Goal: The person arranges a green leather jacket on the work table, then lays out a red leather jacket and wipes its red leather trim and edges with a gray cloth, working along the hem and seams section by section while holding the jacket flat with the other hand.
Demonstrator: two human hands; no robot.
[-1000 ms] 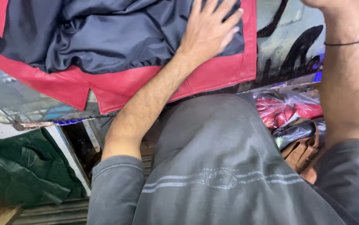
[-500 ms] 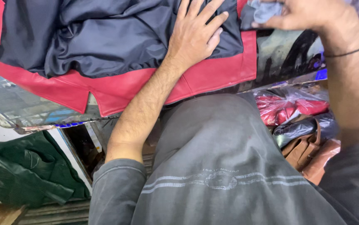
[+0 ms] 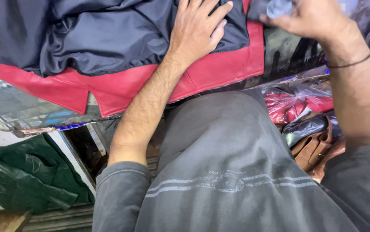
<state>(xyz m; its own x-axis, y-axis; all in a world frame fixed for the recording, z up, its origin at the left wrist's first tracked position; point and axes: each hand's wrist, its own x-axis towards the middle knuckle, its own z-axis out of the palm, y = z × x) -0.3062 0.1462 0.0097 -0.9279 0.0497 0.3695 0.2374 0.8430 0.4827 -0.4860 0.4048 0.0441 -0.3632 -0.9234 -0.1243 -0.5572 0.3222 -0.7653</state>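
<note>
A red jacket with a dark grey lining (image 3: 107, 38) lies spread, lining up, on a glass-topped counter (image 3: 17, 116). My left hand (image 3: 200, 28) lies flat on the lining near the jacket's red lower border (image 3: 219, 71), fingers spread. My right hand (image 3: 307, 19) is at the top right, fingers closed on a fold of grey fabric (image 3: 279, 6) by the jacket's right edge. A thin black band circles my right wrist (image 3: 348, 64).
A green garment (image 3: 22, 176) lies low at the left. Plastic-wrapped red and dark items (image 3: 298, 105) and a brown leather bag (image 3: 318, 148) are stacked under the counter at the right. My grey shirt (image 3: 236, 172) fills the lower middle.
My right hand has come down into view and closed on grey fabric at the jacket's right edge. My left hand has stayed flat on the lining.
</note>
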